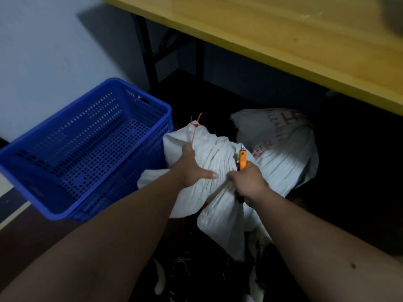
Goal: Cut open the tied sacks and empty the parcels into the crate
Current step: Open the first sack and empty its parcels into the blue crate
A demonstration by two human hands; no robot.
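The right hand (247, 182) clenches an orange-handled cutter (242, 156), blade tip up, and pinches a fold of the white woven sack (218, 155) on the dark floor. The left hand (193, 168) lies flat on that sack, fingers spread, below its red tie (194, 127). The empty blue perforated plastic crate (87, 147) touches the sack's left side; a second white sack (281, 140) lies beyond, under the yellow wooden worktop (283, 40).

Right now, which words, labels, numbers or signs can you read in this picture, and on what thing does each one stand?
No text can be read.
Far sack: red printed characters near its top, too blurred to read.
Far sack, lower left: a second red print, also blurred.
Near sack, blue crate, orange cutter: no text visible.
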